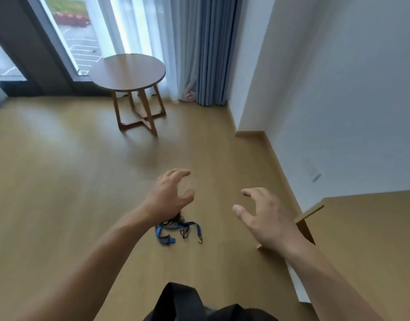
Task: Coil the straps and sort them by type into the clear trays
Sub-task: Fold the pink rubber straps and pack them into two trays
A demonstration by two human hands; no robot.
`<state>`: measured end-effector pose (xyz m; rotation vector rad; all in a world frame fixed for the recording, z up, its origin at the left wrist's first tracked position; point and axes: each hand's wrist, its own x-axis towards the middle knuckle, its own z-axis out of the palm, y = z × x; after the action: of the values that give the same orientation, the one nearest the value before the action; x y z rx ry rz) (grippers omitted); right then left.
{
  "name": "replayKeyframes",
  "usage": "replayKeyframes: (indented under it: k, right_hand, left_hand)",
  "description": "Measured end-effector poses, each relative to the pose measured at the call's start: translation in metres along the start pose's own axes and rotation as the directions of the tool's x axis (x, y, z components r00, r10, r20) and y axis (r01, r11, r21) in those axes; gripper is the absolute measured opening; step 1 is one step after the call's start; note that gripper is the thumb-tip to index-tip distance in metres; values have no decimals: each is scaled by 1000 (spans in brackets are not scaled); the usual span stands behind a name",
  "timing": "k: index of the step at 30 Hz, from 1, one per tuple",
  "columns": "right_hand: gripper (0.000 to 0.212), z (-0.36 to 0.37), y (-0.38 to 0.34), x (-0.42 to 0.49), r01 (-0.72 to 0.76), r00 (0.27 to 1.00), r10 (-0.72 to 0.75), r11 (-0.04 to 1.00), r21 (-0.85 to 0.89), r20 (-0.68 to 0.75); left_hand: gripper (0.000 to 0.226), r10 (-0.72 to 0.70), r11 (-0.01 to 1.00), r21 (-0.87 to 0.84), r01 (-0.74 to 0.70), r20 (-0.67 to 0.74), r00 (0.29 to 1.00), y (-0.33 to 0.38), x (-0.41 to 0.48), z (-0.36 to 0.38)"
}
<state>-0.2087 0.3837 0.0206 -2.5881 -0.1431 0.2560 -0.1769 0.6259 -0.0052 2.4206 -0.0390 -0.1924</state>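
— A pale wooden floor (pixel 60 170) fills the room before us. Far across it, a round side table (pixel 129 70) stands by the window (pixel 78 31) and the grey-blue curtains (pixel 211 54).

— And where do we find the straps (pixel 173 230)?

— We see them on the floor, near and about centre: a loose tangle of blue and black, uncoiled, small hooks at the ends.

— What are the hands doing?

— The person's left hand (pixel 169 195) hovers above the tangle, its wrist covering the far end from our angle. Its fingers are spread and slightly curved, holding nothing. The right hand (pixel 266 218) reaches out to the right of the straps, fingers likewise spread and gripping nothing.

— Anything else in our view?

— A white wall (pixel 350 89) runs along the right, with a wooden top (pixel 373 228) jutting in below it.
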Motion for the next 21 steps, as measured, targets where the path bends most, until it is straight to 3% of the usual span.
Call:
replayKeyframes:
  k: [4, 10, 16, 21]
  right_hand:
    - [52, 29, -23, 42, 89, 991, -92, 996, 28, 96]
    - [51, 70, -23, 132, 114, 945, -116, 993, 26, 307]
    - [51, 144, -11, 247, 102, 847, -82, 995, -10, 526]
    - [48, 250, 19, 326, 26, 755, 52, 994, -109, 654]
  left_hand:
    - [51, -117, 991, -68, 113, -60, 991, -50, 1, -16]
    - [52, -331, 939, -104, 327, -25, 943, -108, 32, -14]
    - [53, -576, 797, -183, 576, 59, 816, -173, 100, 12]
    - [48, -725, 597, -288, 748, 204, 657, -255, 158, 77]
